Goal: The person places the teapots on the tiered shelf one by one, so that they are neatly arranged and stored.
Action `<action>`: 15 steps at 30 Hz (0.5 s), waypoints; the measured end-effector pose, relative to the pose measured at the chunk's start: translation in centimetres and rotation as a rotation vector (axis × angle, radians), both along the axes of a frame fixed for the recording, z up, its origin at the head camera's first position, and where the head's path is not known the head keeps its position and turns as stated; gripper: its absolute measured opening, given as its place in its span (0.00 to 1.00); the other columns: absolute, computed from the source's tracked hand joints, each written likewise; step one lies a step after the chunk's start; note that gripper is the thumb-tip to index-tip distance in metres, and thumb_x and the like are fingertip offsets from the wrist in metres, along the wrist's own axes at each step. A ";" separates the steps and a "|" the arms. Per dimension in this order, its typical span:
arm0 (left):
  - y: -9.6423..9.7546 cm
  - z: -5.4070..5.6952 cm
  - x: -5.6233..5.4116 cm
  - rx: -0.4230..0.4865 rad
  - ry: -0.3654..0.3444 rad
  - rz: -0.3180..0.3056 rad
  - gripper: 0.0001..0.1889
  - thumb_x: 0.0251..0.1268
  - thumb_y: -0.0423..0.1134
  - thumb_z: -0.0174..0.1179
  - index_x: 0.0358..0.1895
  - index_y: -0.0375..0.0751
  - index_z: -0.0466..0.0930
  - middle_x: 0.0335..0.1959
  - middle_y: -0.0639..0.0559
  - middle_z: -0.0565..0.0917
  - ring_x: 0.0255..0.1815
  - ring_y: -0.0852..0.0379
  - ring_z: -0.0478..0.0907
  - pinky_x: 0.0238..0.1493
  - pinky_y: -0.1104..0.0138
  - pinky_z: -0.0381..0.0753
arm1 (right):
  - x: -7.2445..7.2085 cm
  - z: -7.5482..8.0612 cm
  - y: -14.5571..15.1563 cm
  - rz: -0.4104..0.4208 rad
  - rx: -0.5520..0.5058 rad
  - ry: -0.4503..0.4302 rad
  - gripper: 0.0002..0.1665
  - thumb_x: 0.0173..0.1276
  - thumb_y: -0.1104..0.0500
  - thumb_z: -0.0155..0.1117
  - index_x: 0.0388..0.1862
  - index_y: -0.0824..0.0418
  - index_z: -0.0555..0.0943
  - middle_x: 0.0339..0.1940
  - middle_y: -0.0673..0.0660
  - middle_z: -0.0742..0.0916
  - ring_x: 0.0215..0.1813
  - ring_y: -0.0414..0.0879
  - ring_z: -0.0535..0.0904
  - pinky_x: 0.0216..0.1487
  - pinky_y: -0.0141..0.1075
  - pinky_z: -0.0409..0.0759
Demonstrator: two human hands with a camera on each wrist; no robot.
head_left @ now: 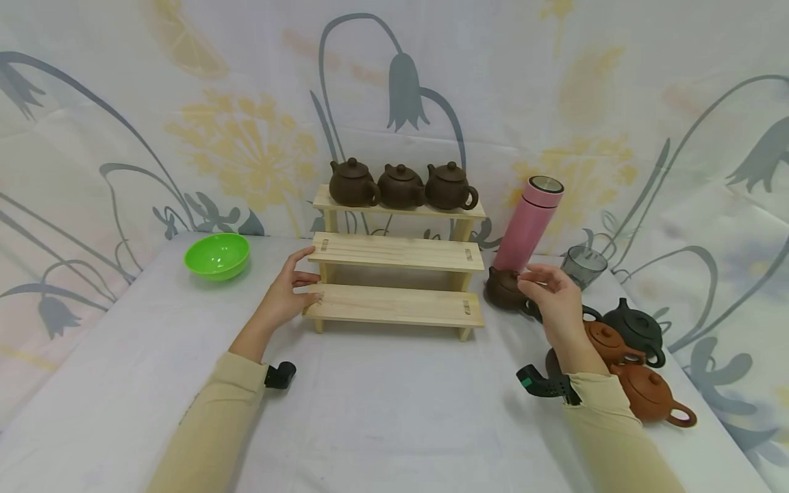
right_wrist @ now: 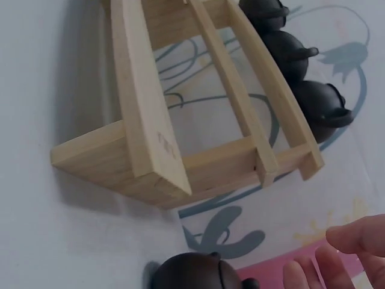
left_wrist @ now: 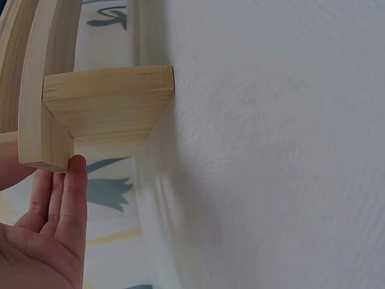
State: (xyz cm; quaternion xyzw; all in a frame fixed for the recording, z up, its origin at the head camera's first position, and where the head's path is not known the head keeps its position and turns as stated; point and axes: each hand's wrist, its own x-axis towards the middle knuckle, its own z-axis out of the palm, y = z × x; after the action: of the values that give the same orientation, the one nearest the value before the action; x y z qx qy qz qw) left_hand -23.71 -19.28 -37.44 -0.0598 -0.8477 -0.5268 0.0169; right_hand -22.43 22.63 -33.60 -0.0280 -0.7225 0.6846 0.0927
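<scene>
In the head view, my left hand is at the left end of a three-tier wooden stand. Its thumb lies on the lowest board and a forefinger reaches the middle one. The left wrist view shows the fingers against the board's end, the thumb on its other face. My right hand hovers by a dark brown teapot, thumb and fingers parted. In the right wrist view, a gap separates these fingers from the teapot. Three dark teapots stand in a row on the top tier.
A pink thermos stands behind the lone teapot, with a grey glass to its right. Black and reddish-brown teapots crowd beside my right forearm. A green bowl sits at the back left.
</scene>
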 end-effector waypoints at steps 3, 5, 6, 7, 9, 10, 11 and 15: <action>0.0 0.1 0.1 -0.003 0.001 0.001 0.44 0.57 0.22 0.60 0.73 0.53 0.47 0.52 0.32 0.75 0.58 0.36 0.68 0.54 0.49 0.70 | 0.4 -0.7 0.0 -0.070 0.028 -0.026 0.12 0.64 0.69 0.60 0.44 0.56 0.77 0.38 0.48 0.81 0.43 0.37 0.75 0.43 0.25 0.74; 0.0 0.1 0.2 -0.003 0.004 0.003 0.44 0.57 0.21 0.60 0.73 0.52 0.47 0.52 0.32 0.75 0.58 0.35 0.68 0.54 0.48 0.70 | 0.5 -1.1 -0.1 -0.114 0.070 -0.058 0.13 0.64 0.69 0.60 0.47 0.59 0.77 0.41 0.50 0.80 0.43 0.36 0.74 0.42 0.24 0.74; 0.0 0.1 0.2 -0.005 0.006 0.004 0.44 0.57 0.21 0.60 0.73 0.52 0.47 0.52 0.32 0.75 0.58 0.35 0.68 0.54 0.48 0.70 | 0.6 -1.3 -0.1 -0.132 0.090 -0.070 0.14 0.64 0.70 0.60 0.48 0.61 0.76 0.42 0.51 0.80 0.43 0.36 0.75 0.41 0.23 0.74; 0.0 0.1 0.2 -0.008 0.008 0.005 0.44 0.57 0.21 0.60 0.73 0.52 0.47 0.52 0.32 0.75 0.58 0.35 0.68 0.54 0.48 0.70 | 0.6 -1.5 -0.2 -0.148 0.109 -0.082 0.16 0.63 0.70 0.60 0.50 0.63 0.76 0.43 0.53 0.79 0.44 0.37 0.75 0.40 0.23 0.74; 0.0 0.1 0.2 -0.008 0.010 0.005 0.44 0.57 0.21 0.59 0.73 0.51 0.47 0.52 0.31 0.75 0.58 0.35 0.68 0.54 0.48 0.70 | 0.7 -1.9 -0.2 -0.174 0.130 -0.098 0.20 0.63 0.71 0.60 0.54 0.66 0.74 0.47 0.56 0.78 0.48 0.41 0.75 0.39 0.22 0.73; 0.0 0.1 0.2 -0.010 0.009 0.004 0.44 0.57 0.21 0.59 0.73 0.51 0.47 0.52 0.31 0.75 0.58 0.35 0.68 0.54 0.48 0.70 | 0.7 -2.0 -0.2 -0.185 0.139 -0.102 0.21 0.62 0.72 0.60 0.55 0.67 0.73 0.48 0.57 0.77 0.50 0.43 0.74 0.40 0.22 0.73; 0.0 0.2 0.2 -0.011 0.009 0.004 0.44 0.57 0.21 0.59 0.73 0.51 0.47 0.52 0.31 0.75 0.58 0.35 0.68 0.54 0.48 0.70 | 0.7 -2.2 -0.2 -0.194 0.151 -0.105 0.22 0.62 0.72 0.60 0.56 0.67 0.73 0.51 0.58 0.76 0.54 0.46 0.73 0.41 0.23 0.73; 0.1 0.2 0.2 -0.010 0.006 0.000 0.44 0.57 0.21 0.59 0.73 0.52 0.47 0.52 0.32 0.75 0.58 0.35 0.68 0.55 0.48 0.69 | 0.8 -3.0 0.0 -0.210 0.196 -0.133 0.29 0.61 0.73 0.59 0.63 0.66 0.68 0.60 0.64 0.68 0.63 0.56 0.63 0.54 0.34 0.69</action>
State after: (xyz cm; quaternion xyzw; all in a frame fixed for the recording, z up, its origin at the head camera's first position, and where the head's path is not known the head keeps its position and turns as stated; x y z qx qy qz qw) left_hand -23.55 -19.16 -37.26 -0.0615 -0.8504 -0.5222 0.0194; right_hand -21.66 22.63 -36.57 -0.1396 -0.7835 0.5939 0.1182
